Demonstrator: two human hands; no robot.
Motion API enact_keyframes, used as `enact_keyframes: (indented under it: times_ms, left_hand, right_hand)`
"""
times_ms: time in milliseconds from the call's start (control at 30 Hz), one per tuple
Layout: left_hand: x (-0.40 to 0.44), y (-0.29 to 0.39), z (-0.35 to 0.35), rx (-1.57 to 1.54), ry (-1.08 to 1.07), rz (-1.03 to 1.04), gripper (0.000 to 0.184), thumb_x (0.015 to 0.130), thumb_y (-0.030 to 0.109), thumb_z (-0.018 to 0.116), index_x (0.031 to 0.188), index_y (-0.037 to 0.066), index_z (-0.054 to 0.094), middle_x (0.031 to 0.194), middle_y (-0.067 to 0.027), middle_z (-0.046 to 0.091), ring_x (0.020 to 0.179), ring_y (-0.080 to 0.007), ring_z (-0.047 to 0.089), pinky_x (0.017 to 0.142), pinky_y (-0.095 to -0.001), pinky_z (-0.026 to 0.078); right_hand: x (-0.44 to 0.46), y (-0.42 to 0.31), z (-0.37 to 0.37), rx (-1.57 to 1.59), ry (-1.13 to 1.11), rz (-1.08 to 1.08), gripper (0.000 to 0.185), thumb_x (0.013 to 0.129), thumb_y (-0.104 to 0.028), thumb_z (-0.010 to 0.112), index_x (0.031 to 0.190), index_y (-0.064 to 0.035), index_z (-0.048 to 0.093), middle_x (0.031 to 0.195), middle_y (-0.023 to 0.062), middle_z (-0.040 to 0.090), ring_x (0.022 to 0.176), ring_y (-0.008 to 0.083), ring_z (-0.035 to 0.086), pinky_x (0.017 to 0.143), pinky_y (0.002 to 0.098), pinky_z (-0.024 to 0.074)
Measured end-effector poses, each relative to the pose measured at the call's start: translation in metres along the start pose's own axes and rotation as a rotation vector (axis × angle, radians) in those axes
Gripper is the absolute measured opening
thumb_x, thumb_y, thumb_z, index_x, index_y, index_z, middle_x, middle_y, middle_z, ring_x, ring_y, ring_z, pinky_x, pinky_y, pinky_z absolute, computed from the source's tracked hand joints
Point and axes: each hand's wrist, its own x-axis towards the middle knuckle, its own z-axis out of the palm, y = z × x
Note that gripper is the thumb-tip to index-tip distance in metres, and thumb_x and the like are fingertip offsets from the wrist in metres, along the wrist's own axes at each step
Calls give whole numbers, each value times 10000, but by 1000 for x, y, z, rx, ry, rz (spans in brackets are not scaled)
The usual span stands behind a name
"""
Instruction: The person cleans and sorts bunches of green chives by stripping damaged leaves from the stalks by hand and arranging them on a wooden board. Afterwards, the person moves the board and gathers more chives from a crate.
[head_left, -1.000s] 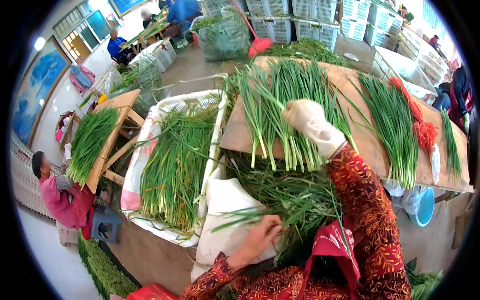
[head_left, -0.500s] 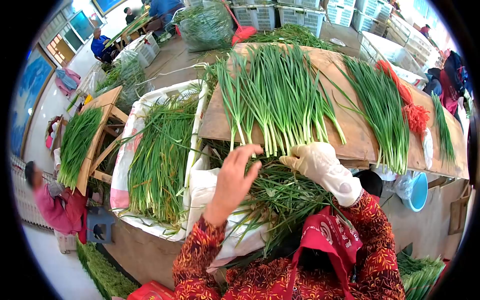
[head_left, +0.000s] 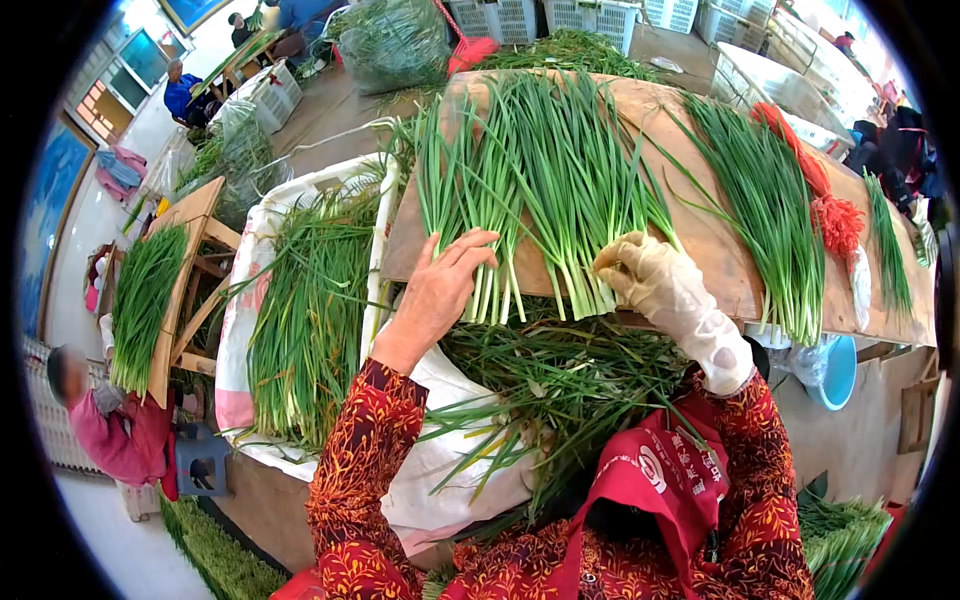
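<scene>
A spread of garlic chives [head_left: 575, 180] lies on the wooden board in front of me, leaves pointing away and pale stalk ends over the near edge. My left hand [head_left: 438, 290], bare, rests at the left side of the stalks with its fingers stretched over them. At the right side, my right hand [head_left: 655, 285] wears a whitish glove. Its bent fingers touch the pale stalks, with thumb and fingers apart. A narrow gap divides the stalk ends into two groups between my hands. Loose green leaves [head_left: 570, 370] lie in a heap below the board edge.
Another bunch of chives [head_left: 765, 220] lies farther right on the board [head_left: 715, 260], beside red ties [head_left: 837, 225]. A white crate [head_left: 378, 240] full of chives stands at left. A blue basin [head_left: 832, 375] is at lower right. A person in pink [head_left: 120, 430] sits at far left.
My left hand has moved up and left onto the stalks. My right hand has shifted slightly right and up. The stalk ends are now drawn into two groups.
</scene>
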Motion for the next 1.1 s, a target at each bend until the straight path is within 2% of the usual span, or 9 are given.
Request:
enact_keyframes:
  times_ms: [100, 267, 367, 500, 633, 700, 800, 900, 1100]
  left_hand:
    - [3, 4, -4, -76, -53, -55, 222, 870, 6, 455, 1052, 110, 527, 1308, -12, 505, 1180, -215, 510, 1095, -498, 226]
    - [33, 22, -7, -144, 35, 29, 311, 920, 69, 431, 1214, 140, 501, 1355, -32, 468, 1271, -223, 420, 1111, -457, 202]
    - [41, 11, 14, -89, 18, 79, 378, 917, 56, 424, 1280, 154, 459, 1370, -46, 455, 1300, -230, 389, 1116, -462, 182]
    - [37, -5, 15, -126, -12, -8, 419, 917, 63, 415, 1327, 151, 406, 1391, -56, 427, 1316, -241, 363, 1111, -494, 187]
    - [18, -21, -4, -319, 170, -166, 445, 934, 262, 453, 1343, 96, 399, 1397, -122, 417, 1327, -266, 345, 1112, -432, 214]
    - [5, -26, 4, -230, 54, -282, 529, 900, 306, 515, 1364, 95, 372, 1392, -140, 403, 1330, -294, 326, 1102, -403, 236]
    - [-3, -19, 10, -177, 12, -198, 523, 894, 283, 542, 1358, 103, 380, 1411, -131, 383, 1330, -309, 318, 1110, -402, 217]
    - [6, -12, 4, -330, 107, -193, 486, 911, 344, 511, 1339, 145, 395, 1421, -101, 366, 1360, -291, 275, 1106, -536, 150]
    - [15, -12, 7, -120, -93, -132, 391, 940, 286, 470, 1325, 225, 445, 1446, -20, 357, 1385, -238, 237, 1125, -517, 105]
  right_hand:
    - [5, -11, -2, -119, 251, -145, 120, 822, -216, 627, 880, -114, 648, 955, 86, 630, 875, 291, 603, 768, 404, 470]
    - [7, -35, 35, -430, -7, -383, 404, 709, -326, 708, 1035, -110, 604, 1216, 56, 540, 1139, 246, 492, 963, 430, 357]
    - [5, -11, 69, -721, -10, -299, 453, 692, -318, 715, 1094, -151, 588, 1229, 40, 529, 1202, 235, 446, 1038, 445, 277]
    - [4, -13, 50, -552, -7, -296, 369, 732, -292, 691, 1070, -171, 605, 1164, 7, 572, 1175, 197, 475, 1044, 447, 267]
    - [6, -13, 50, -463, 27, -300, 288, 761, -295, 668, 1020, -178, 626, 1082, -6, 611, 1141, 187, 503, 1037, 453, 272]
    - [9, -15, 52, -411, 9, -315, 278, 764, -310, 649, 997, -160, 630, 1075, 12, 611, 1140, 210, 501, 1022, 475, 288]
    - [13, -29, 41, -296, 9, -349, 296, 763, -327, 655, 991, -140, 629, 1079, 32, 611, 1134, 224, 506, 1000, 456, 309]
    - [29, -36, 47, -248, 62, -409, 279, 770, -271, 646, 1009, -128, 619, 1090, 40, 608, 1081, 237, 535, 955, 423, 357]
    - [38, -21, 72, -350, 54, -470, 170, 752, -165, 609, 919, -154, 641, 1076, 19, 614, 1050, 214, 549, 934, 397, 373]
